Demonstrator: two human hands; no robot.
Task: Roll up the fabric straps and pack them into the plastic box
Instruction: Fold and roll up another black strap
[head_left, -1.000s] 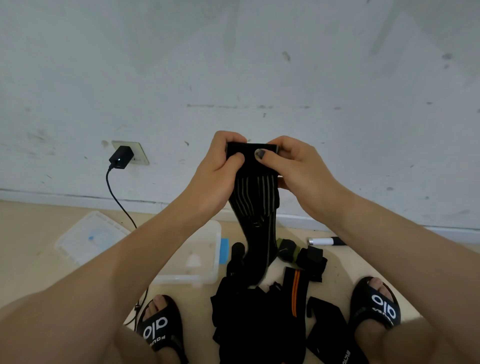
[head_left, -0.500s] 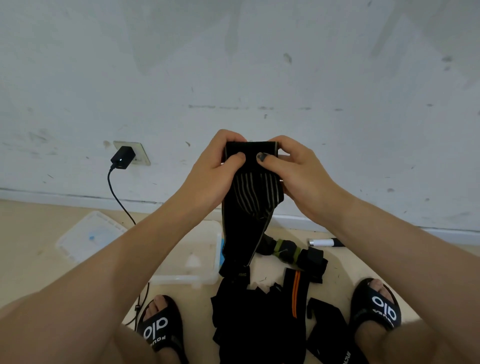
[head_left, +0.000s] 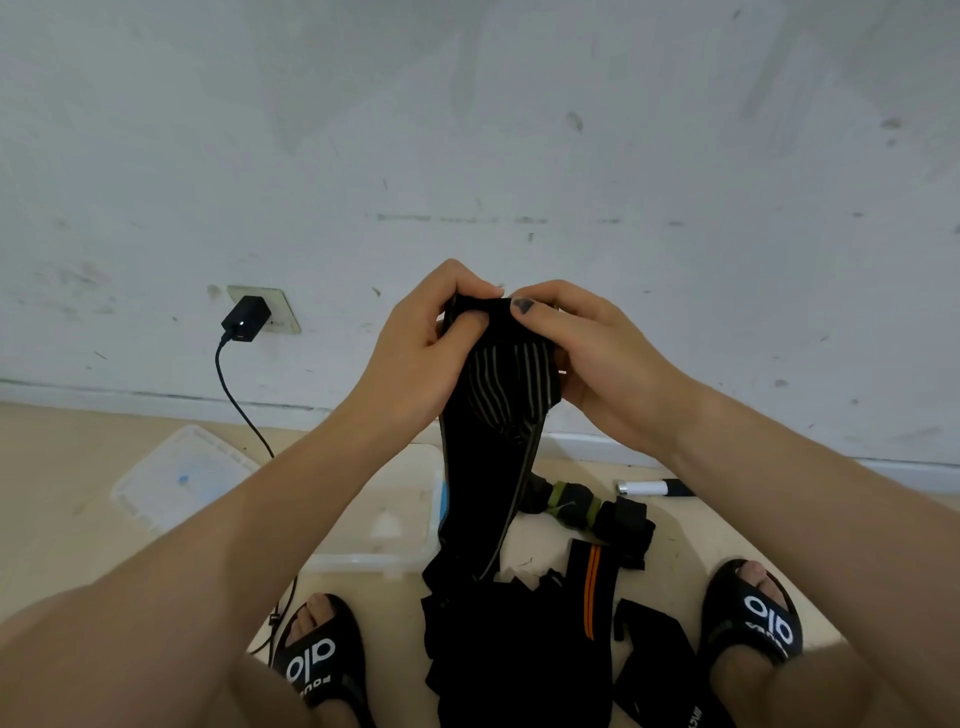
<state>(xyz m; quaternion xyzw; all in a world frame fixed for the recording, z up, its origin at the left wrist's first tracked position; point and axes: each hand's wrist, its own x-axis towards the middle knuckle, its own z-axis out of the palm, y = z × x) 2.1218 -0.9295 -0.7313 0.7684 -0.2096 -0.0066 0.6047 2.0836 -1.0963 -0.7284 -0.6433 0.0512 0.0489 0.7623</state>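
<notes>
Up in front of the wall: both hands meet at the top end of one black strap with pale stripes, held in the air above the floor.
Left hand: fingers curled over the strap's upper edge, thumb pressed on its near face, clamped on the cloth.
Right hand: thumb with a dark nail lies across the top of the same strap, fingers wrapped behind it, also clamped on it.
Held strap: its top looks folded or rolled between the two hands, and the rest hangs straight down, the lower end reaching the pile of black straps on the floor between the feet.
Plastic box: clear, open, on the floor just left of the hanging strap, partly hidden by the left forearm.
Lid: clear, flat on the floor left of the box.
Rolled strap: black and green, on the floor right of the hanging one.
Orange-striped strap: lies at the pile's right edge.
Charger: black, plugged into the wall socket, cable trailing down to the floor.
Sandals: black, one on each foot, either side of the pile.
</notes>
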